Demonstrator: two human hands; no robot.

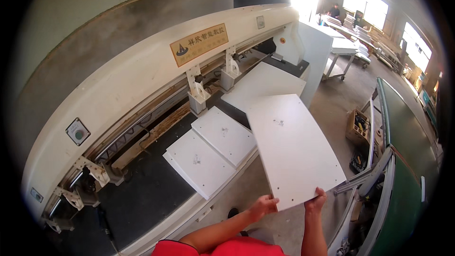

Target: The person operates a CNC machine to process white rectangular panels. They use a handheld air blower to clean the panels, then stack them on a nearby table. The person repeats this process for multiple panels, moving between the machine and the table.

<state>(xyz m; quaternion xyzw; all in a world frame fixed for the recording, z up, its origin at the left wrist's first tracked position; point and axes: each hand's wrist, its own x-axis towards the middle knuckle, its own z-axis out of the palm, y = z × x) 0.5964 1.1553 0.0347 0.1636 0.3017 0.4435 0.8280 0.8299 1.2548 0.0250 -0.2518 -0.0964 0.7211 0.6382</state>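
A large white panel (296, 156) with small dark holes near its edges and a small printed label is held in front of me, tilted over the machine's front edge. My left hand (264, 206) is closed on its near left corner. My right hand (316, 200) grips the near edge further right, thumb on top. The panel's far part overlaps another white panel (265, 83) on the machine bed; whether they touch, I cannot tell. Left of it, smaller white panels (225, 135) with holes and labels lie on the black bed (137, 199), some stacked and overlapping.
A long cream machine beam (128, 61) with clamp-like fittings (196, 92) and a green button (79, 134) spans behind the bed. On the right stand a green-topped frame (403, 118) and a wooden box (359, 125) of tools. Further back are a panel-laden cart (342, 50) and a person (335, 11).
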